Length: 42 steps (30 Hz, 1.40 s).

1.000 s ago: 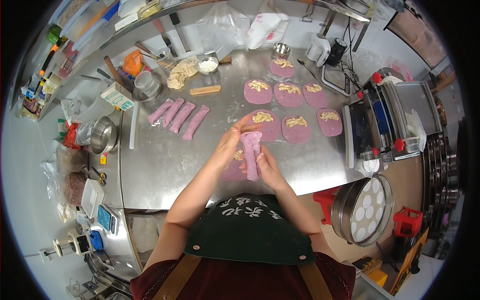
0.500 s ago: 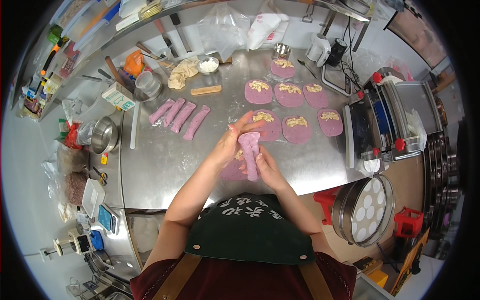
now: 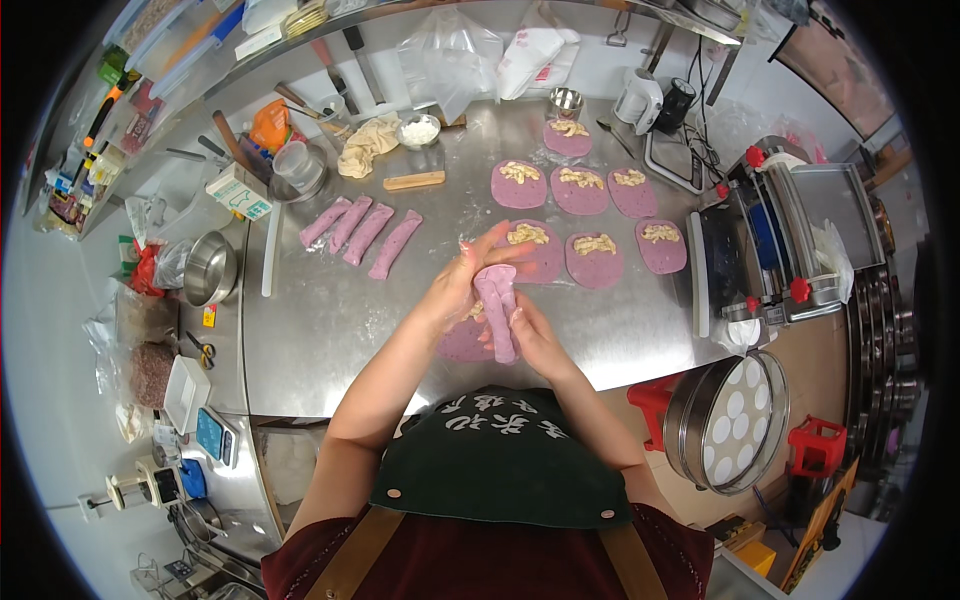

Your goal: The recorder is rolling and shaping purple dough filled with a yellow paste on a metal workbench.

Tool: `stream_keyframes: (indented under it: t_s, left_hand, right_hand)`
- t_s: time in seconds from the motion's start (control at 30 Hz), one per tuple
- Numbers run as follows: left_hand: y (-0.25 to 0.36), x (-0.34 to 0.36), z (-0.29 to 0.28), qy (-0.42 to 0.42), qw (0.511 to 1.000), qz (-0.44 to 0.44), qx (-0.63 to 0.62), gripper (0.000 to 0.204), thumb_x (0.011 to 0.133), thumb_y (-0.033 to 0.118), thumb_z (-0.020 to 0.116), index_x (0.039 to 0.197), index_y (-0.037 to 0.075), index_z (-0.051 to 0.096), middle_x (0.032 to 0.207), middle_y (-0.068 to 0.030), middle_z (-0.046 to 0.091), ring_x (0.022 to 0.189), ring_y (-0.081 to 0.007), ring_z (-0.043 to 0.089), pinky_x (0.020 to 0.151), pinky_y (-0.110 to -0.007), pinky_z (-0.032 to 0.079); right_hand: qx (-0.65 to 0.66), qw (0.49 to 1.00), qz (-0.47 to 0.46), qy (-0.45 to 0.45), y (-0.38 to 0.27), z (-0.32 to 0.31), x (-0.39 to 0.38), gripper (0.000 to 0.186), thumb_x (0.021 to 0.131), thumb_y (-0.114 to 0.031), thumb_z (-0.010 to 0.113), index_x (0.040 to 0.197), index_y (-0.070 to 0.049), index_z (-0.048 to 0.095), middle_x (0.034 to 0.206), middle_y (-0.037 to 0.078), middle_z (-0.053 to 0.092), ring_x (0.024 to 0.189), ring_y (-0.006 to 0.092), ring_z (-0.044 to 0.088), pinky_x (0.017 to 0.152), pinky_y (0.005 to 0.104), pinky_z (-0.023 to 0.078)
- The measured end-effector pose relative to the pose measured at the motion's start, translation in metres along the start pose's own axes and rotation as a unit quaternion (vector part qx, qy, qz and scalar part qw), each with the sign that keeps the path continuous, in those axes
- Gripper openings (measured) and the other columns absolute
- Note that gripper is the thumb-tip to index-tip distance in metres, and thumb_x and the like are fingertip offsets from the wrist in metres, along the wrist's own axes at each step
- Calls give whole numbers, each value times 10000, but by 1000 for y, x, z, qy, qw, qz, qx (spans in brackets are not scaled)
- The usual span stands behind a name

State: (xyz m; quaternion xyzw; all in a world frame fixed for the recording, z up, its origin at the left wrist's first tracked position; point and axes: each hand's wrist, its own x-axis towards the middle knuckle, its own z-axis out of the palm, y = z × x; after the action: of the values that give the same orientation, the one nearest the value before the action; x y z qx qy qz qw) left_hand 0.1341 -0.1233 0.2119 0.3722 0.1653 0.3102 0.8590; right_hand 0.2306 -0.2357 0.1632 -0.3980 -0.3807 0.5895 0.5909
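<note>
A purple dough roll (image 3: pixel 501 325) stands lengthwise between my hands, its upper end folded over. My right hand (image 3: pixel 534 342) is closed around its lower right side. My left hand (image 3: pixel 460 287) has its fingers stretched out, with the palm side against the roll's upper left. Partly hidden under my hands, a flat purple dough piece (image 3: pixel 462 343) with pale yellow filling lies on the steel table. Beyond them are several more flat dough pieces (image 3: pixel 594 268), each topped with lumpy pale filling. To the left, several finished-looking dough rolls (image 3: pixel 368 235) lie side by side.
A wooden stick (image 3: pixel 414 180), a bowl of white filling (image 3: pixel 418 131) and a cloth (image 3: pixel 369 147) sit toward the back. A dough roller machine (image 3: pixel 770 235) borders the right. Below it stands a round steamer tray (image 3: pixel 727 418). A metal bowl (image 3: pixel 210 268) stands on the left.
</note>
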Motion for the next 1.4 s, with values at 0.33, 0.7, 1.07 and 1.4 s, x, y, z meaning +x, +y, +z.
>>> stream_keyframes:
  t_s: [0.33, 0.7, 1.07, 1.4]
  left_hand:
    - [0, -1, -37, -84, 968, -126, 201, 528, 956, 392, 452, 1314, 5, 427, 1237, -195, 545, 1100, -263, 559, 894, -375, 470]
    - [-31, -18, -88, -62, 987, -145, -25, 384, 939, 279, 524, 1214, 13, 492, 1157, -152, 581, 1074, -251, 577, 925, -412, 482]
    - [-44, -27, -51, 193, 975, 47, -96, 249, 939, 171, 525, 1141, 25, 518, 1127, -117, 554, 1048, -225, 568, 934, -388, 474]
    - [-78, -65, -28, 274, 958, 36, 76, 324, 971, 184, 477, 1225, -17, 482, 1169, -100, 545, 1063, -145, 528, 945, -281, 410]
  right_hand:
    - [18, 994, 101, -28, -12, -9, 5, 577, 966, -514, 302, 1268, -34, 404, 1055, 106, 580, 806, 166, 610, 682, 301, 540]
    - [-24, 923, 348, -163, -62, -57, 49, 753, 932, -599, 272, 1277, 51, 431, 1103, 196, 593, 918, 277, 651, 734, 383, 561]
    - [358, 926, 83, -84, 10, -82, 58, 770, 900, -661, 232, 1325, -37, 381, 1251, 191, 519, 1060, 296, 585, 843, 424, 512]
    - [215, 962, 53, 162, 40, -9, 58, 317, 953, -250, 505, 1193, -59, 424, 1051, 123, 582, 979, 228, 589, 815, 371, 501]
